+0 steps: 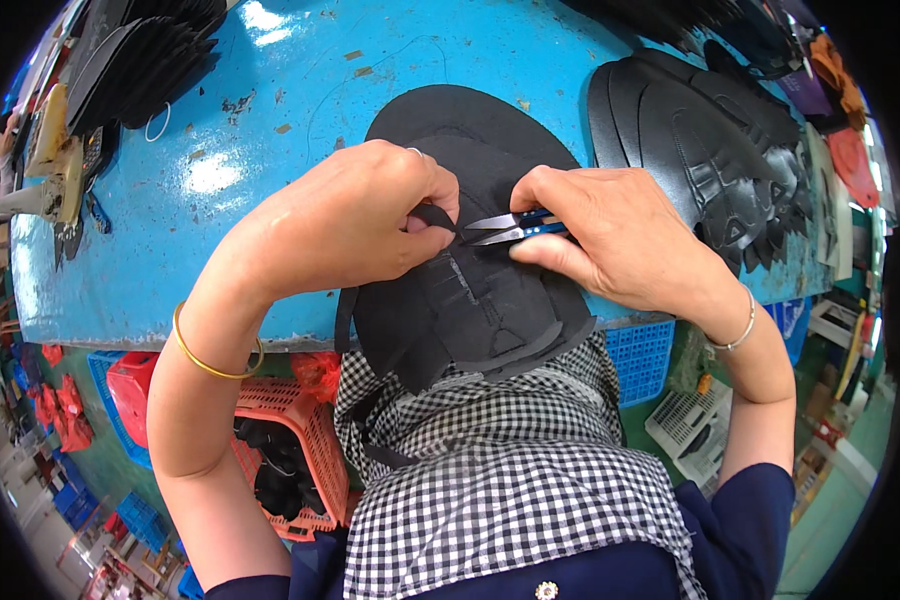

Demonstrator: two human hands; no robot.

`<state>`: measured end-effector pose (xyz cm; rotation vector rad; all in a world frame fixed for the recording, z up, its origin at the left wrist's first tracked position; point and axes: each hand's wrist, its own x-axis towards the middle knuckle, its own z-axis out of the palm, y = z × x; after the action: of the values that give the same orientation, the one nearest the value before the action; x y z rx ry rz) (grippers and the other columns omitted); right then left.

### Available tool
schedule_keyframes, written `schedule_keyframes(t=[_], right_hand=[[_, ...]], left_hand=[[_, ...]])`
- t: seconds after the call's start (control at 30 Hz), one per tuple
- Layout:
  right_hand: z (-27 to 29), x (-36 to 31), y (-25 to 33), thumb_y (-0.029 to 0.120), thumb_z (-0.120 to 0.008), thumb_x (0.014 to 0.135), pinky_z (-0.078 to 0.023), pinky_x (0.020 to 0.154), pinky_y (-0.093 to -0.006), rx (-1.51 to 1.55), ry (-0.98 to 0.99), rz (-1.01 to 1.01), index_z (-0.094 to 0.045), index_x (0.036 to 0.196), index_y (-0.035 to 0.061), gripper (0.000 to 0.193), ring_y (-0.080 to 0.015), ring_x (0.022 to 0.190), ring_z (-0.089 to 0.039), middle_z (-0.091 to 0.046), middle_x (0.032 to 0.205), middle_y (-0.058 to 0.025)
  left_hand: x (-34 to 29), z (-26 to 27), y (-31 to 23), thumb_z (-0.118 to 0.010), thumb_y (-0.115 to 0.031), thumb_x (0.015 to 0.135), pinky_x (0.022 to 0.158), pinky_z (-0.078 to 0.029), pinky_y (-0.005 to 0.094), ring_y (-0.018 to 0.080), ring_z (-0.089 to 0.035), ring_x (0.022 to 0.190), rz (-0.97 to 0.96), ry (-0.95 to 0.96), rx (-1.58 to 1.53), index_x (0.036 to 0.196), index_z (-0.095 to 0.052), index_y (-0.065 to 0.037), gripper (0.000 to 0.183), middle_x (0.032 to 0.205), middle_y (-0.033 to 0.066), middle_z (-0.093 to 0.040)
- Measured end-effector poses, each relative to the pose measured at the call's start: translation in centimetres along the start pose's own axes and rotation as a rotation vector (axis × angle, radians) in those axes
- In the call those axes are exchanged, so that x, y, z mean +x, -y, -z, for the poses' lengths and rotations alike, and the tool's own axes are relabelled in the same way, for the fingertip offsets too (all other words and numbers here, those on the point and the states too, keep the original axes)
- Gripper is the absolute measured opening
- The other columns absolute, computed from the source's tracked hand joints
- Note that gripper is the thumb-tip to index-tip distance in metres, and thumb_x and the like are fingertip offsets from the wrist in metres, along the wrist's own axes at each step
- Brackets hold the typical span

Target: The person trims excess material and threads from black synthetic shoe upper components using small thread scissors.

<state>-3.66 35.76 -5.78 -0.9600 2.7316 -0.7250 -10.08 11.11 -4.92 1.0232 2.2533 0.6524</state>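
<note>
A black stitched panel [470, 290] of layered material lies over the front edge of the blue table and onto my lap. My left hand [370, 210] pinches a small black strip [432, 216] of it, lifted above the panel. From the right, my right hand [610, 235] grips a pair of blue-handled thread snips [505, 228] between thumb and fingers. The two snip blades are spread apart, with their tips close beside my left fingertips. Whether a thread lies between the blades is too small to make out.
More black moulded panels [690, 150] are stacked at the right of the blue table [220, 280]. A pile of black pieces [145, 65] lies at the far left. Below the table are an orange basket [325, 450] holding black items and a blue crate [640, 360].
</note>
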Motion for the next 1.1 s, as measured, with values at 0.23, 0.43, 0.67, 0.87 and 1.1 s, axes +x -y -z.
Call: schedule_keyframes(t=[0.23,0.43,0.67,0.87,1.1], right_hand=[[-1.1,1.4,-0.1,0.031,-0.069,0.093,-0.049,0.058,-0.0414,0.028,-0.035,0.100,-0.057,0.095,0.0082,0.026,-0.0297,0.072,-0.066,-0.064,0.076,-0.0078],[-0.4,1.0,-0.6,0.027,-0.071,0.091,-0.048,0.056,-0.0411,-0.007,-0.087,0.125,-0.057,0.094,0.0093,0.023,-0.0290,0.068,-0.066,-0.064,0.075,-0.0057],[-3.8,-0.9,7.0,0.017,-0.066,0.085,-0.052,0.050,-0.0282,-0.463,-0.008,0.080,-0.064,0.118,-0.0023,0.037,-0.0147,0.058,-0.063,-0.065,0.128,-0.0281],[-6.6,0.1,7.9,0.013,-0.063,0.081,-0.039,0.036,-0.0243,-0.687,-0.201,0.054,-0.067,0.104,-0.0013,0.027,-0.0062,0.042,-0.049,-0.071,0.110,-0.0320],[0.7,-4.1,-2.0,0.009,-0.064,0.090,-0.054,0.063,-0.0339,-0.372,-0.481,-0.054,-0.070,0.120,0.0094,0.031,-0.0184,0.065,-0.063,-0.070,0.092,-0.0083]], left_hand=[[0.0,0.1,0.6,-0.072,-0.009,0.085,0.066,-0.050,0.0387,0.0329,-0.063,0.071,-0.095,0.003,-0.046,0.094,-0.067,0.001,0.015,0.083,0.0175,-0.067],[-0.2,0.0,1.1,-0.069,-0.009,0.088,0.067,-0.049,0.0369,0.0246,-0.062,0.071,-0.037,-0.031,-0.184,0.095,-0.065,0.002,0.013,0.079,0.0120,-0.064],[-1.2,0.2,0.3,-0.068,-0.011,0.094,0.049,-0.029,0.0201,0.0002,-0.040,0.056,0.157,-0.313,-0.785,0.094,-0.068,-0.005,0.006,0.070,-0.0084,-0.053],[-3.5,2.4,-0.9,-0.064,-0.013,0.098,0.047,-0.018,0.0170,-0.0029,-0.034,0.053,0.001,-0.742,-0.650,0.107,-0.069,-0.005,0.013,0.070,-0.0049,-0.057],[-4.6,1.5,-3.0,-0.067,-0.003,0.094,0.054,-0.036,0.0165,0.0012,-0.055,0.062,-0.047,-0.529,-0.680,0.097,-0.064,-0.001,0.005,0.076,0.0033,-0.070]])
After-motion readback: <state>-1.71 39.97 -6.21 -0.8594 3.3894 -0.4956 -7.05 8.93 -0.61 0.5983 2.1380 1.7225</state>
